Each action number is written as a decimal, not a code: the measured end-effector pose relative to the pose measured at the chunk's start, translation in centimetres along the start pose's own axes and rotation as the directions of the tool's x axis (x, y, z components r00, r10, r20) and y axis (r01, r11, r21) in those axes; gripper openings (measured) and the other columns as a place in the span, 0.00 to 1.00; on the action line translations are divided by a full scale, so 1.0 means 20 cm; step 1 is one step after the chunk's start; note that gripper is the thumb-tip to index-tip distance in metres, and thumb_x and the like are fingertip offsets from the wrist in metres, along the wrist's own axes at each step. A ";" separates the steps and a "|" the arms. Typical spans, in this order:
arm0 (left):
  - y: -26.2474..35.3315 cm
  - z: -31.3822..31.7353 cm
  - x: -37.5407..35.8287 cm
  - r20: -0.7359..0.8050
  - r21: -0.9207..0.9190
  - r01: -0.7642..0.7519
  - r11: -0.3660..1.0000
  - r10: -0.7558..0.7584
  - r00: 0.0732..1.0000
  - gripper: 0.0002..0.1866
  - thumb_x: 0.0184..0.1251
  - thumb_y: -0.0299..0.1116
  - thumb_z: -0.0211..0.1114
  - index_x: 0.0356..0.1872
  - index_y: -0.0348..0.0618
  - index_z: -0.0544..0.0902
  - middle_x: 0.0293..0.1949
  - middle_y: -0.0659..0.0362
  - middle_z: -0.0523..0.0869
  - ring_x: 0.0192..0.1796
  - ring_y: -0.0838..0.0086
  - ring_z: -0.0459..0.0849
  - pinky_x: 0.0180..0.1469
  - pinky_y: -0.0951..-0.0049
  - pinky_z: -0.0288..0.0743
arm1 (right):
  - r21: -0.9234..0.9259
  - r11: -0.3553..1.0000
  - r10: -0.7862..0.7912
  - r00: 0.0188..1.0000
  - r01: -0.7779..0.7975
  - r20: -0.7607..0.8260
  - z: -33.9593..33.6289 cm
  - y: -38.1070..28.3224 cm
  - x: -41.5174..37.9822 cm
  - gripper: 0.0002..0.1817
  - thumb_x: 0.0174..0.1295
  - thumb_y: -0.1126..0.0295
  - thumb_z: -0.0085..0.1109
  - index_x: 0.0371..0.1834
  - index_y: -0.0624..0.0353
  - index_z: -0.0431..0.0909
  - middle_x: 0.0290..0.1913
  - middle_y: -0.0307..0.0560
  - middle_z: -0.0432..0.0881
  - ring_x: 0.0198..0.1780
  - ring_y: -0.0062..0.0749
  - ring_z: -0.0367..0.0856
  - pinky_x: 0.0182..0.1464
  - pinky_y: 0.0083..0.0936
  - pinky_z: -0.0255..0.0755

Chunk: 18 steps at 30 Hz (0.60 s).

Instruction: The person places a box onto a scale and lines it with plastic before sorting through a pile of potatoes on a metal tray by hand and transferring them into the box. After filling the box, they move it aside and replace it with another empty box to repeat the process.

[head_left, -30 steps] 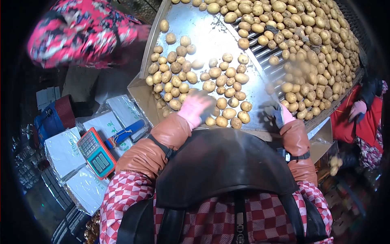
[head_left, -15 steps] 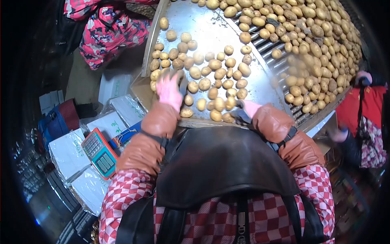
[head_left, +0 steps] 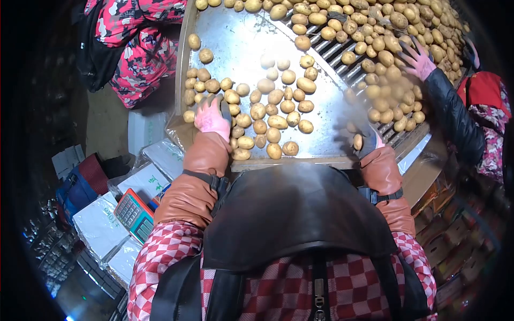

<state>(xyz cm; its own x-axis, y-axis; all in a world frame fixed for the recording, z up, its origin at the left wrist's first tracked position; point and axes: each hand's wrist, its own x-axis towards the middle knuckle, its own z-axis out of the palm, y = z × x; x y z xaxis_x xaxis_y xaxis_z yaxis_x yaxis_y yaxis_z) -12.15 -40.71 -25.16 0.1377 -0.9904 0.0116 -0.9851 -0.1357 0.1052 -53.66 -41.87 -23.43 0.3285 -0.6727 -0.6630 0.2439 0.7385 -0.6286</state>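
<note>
Many potatoes (head_left: 276, 97) lie scattered on a metal tray (head_left: 230, 29) in front of me. My left hand (head_left: 213, 116), in a pink and dark glove, rests with fingers spread among potatoes at the tray's left side. Near the tray's right front corner is my right hand (head_left: 365, 140), gloved and blurred. One potato (head_left: 357, 141) sits against its palm, and another shows by its smeared fingers. A large heap of potatoes (head_left: 423, 27) covers the slatted rack (head_left: 332, 51) beyond.
At the right, a co-worker's gloved hand (head_left: 419, 60) reaches onto the heap. Another person in pink camouflage clothing (head_left: 144, 59) is at the upper left. Wrapped white packages (head_left: 100, 222) and an orange-edged calculator (head_left: 134, 215) lie at the left.
My right hand has moved right, from the front potatoes to the tray's right corner. My left hand has shifted slightly. The co-worker's hand has come onto the heap. The whole view has shifted a little.
</note>
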 end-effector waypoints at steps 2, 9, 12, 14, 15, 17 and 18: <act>0.13 -0.05 0.02 -0.231 -0.082 -0.176 0.981 0.153 0.961 0.16 0.61 0.34 0.66 0.51 0.49 0.83 0.47 0.50 0.86 0.53 0.49 0.82 0.58 0.52 0.75 | 0.240 0.969 0.070 0.996 -0.054 -0.058 0.01 0.06 0.03 0.24 0.71 0.64 0.54 0.67 0.61 0.69 0.55 0.51 0.79 0.47 0.29 0.80 0.38 0.21 0.76; 0.75 0.10 0.24 0.411 -0.127 -0.231 0.965 0.263 0.873 0.16 0.65 0.36 0.64 0.53 0.45 0.81 0.46 0.50 0.86 0.55 0.54 0.83 0.58 0.59 0.77 | 0.049 0.996 0.068 0.991 -0.074 0.118 0.15 0.07 0.11 0.28 0.73 0.51 0.52 0.67 0.58 0.70 0.52 0.48 0.78 0.43 0.28 0.79 0.36 0.20 0.74; 0.74 0.16 0.33 0.518 -0.088 -0.148 0.985 0.172 0.838 0.18 0.65 0.38 0.65 0.54 0.46 0.82 0.44 0.51 0.89 0.49 0.57 0.88 0.54 0.60 0.80 | 0.150 0.962 0.220 0.974 -0.227 0.061 0.14 0.08 0.12 0.33 0.72 0.43 0.48 0.66 0.60 0.71 0.50 0.50 0.79 0.43 0.33 0.80 0.38 0.27 0.76; 0.74 -0.14 0.41 0.774 -0.296 0.285 0.912 0.054 0.631 0.16 0.67 0.41 0.64 0.52 0.49 0.84 0.39 0.53 0.90 0.44 0.61 0.89 0.50 0.61 0.82 | 0.118 0.978 0.166 0.985 -0.170 0.041 0.14 0.10 0.13 0.38 0.70 0.37 0.47 0.67 0.62 0.69 0.53 0.54 0.80 0.48 0.41 0.82 0.41 0.32 0.78; 0.69 -0.03 0.40 0.706 -0.393 0.385 0.835 0.006 0.708 0.15 0.67 0.42 0.66 0.52 0.51 0.85 0.37 0.54 0.91 0.41 0.65 0.90 0.47 0.63 0.82 | 0.232 0.955 0.172 0.982 -0.184 0.073 0.15 0.08 0.10 0.39 0.69 0.36 0.47 0.68 0.62 0.68 0.57 0.56 0.78 0.52 0.45 0.81 0.38 0.30 0.78; 0.63 0.13 0.38 0.630 -0.499 0.310 0.809 0.094 0.771 0.16 0.64 0.42 0.70 0.51 0.51 0.86 0.40 0.56 0.91 0.42 0.67 0.89 0.49 0.65 0.81 | 0.357 0.914 0.169 0.981 -0.192 0.094 0.14 0.09 0.08 0.40 0.69 0.35 0.47 0.68 0.61 0.66 0.62 0.59 0.76 0.55 0.49 0.81 0.36 0.28 0.79; 0.60 0.30 0.35 0.540 -0.634 0.187 0.750 0.257 0.801 0.17 0.64 0.42 0.71 0.52 0.51 0.86 0.41 0.56 0.91 0.43 0.67 0.89 0.51 0.65 0.80 | 0.469 0.860 0.138 0.977 -0.200 0.163 0.11 0.12 0.11 0.41 0.69 0.35 0.47 0.69 0.61 0.65 0.65 0.60 0.73 0.57 0.52 0.80 0.32 0.25 0.78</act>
<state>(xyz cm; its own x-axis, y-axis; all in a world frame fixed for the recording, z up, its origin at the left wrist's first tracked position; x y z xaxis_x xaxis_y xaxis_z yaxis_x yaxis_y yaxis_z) -23.54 -49.39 -29.86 -0.1982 -0.8425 -0.5010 -0.6479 -0.2709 0.7119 -50.42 -41.44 -25.50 0.5037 -0.5481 -0.6678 0.5724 0.7907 -0.2172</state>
